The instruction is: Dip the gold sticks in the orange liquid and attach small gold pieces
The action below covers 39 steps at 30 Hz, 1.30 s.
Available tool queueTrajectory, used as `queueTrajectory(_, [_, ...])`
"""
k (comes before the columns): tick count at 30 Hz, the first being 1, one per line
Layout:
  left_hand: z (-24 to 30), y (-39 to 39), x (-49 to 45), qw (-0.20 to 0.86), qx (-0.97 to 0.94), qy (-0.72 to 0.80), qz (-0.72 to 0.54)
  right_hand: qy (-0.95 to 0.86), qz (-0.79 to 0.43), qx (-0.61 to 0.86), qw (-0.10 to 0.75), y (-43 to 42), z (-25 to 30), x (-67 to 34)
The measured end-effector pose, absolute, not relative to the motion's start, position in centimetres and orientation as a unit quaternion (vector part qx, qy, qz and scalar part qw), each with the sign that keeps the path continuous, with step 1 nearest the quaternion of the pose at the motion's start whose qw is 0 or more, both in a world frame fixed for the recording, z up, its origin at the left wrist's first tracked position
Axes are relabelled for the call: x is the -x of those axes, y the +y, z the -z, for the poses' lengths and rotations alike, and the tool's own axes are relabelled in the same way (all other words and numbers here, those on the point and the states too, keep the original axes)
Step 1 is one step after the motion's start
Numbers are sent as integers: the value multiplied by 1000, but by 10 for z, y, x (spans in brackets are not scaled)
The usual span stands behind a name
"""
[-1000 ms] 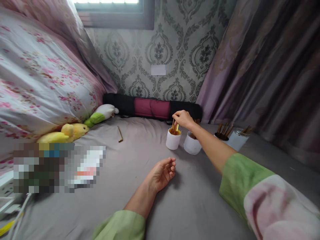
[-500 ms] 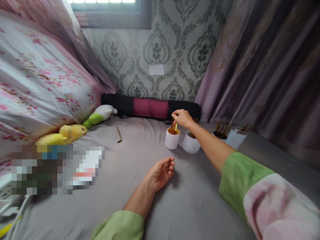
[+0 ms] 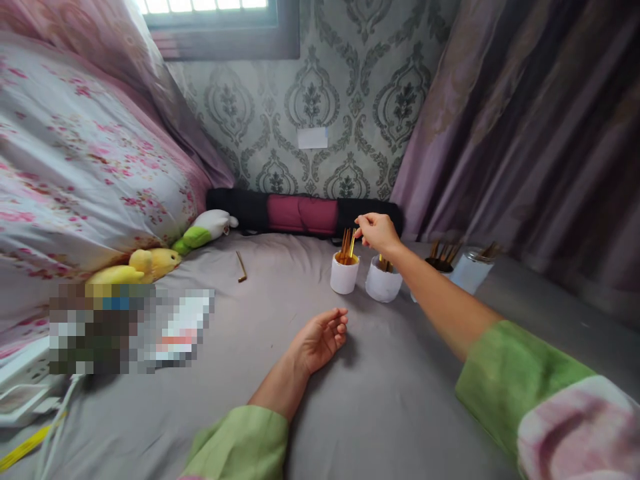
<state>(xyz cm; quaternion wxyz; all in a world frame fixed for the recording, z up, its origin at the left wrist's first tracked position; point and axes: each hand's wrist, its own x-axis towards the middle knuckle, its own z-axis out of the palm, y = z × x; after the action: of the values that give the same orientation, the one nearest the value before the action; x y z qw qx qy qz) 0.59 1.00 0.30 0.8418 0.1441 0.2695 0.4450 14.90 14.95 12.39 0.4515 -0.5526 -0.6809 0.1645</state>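
White cup (image 3: 345, 277) hides lower ends of brown sticks (image 3: 345, 245).

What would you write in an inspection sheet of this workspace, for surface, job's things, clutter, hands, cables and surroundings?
Surface: grey cloth, slightly wrinkled.
Job's things: left white pot and right white pot, holding thin sticks; farther right, dark-mouthed container and pale jar, also with sticks.
Clutter: yellow plush toy, green-and-white plush toy, bent gold-coloured rod; pixelated items unreadable.
Hands: left hand loosely curled, nothing seen in it; right hand at the left pot's sticks, grip unclear.
Cables: white cable beside power strip, lower left.
Surroundings: patterned wall, window, purple curtain, black-and-maroon roll.
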Motion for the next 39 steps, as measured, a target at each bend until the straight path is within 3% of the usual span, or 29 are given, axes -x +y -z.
queueTrajectory(17, [1, 13, -2, 858, -145, 229, -436, -559, -358, 491, 565, 82, -84, -145])
queueTrajectory(39, [-2, 14, 0, 828, -140, 235, -489, -588, -366, 565, 448, 67, 15, -146])
